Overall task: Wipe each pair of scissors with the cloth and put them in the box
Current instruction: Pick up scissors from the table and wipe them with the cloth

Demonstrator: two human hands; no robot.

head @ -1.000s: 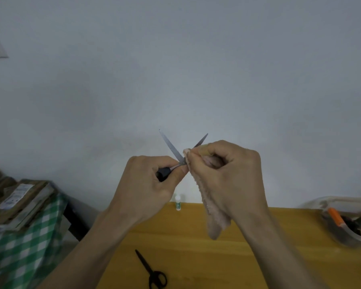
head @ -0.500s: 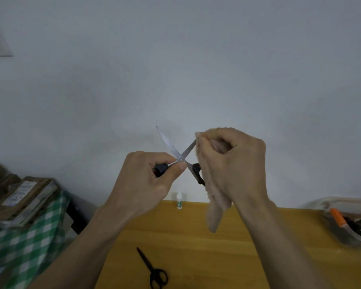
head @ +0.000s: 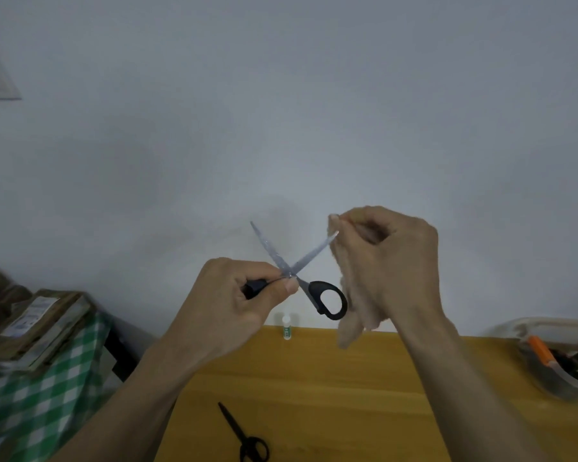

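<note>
The left hand [head: 234, 295] is curled round one black handle of the open scissors [head: 297, 265], held up well above the desk [head: 364, 395] with the blades crossed. The right hand [head: 387, 261] pinches the cloth [head: 351, 315] over the tip of the right-hand blade. So the wiping step is in hand; next, I'd guess, the other blade wants a pass. A second pair [head: 247, 441] lies on the desk, untouched. The box [head: 548, 358] sits far right.
</note>
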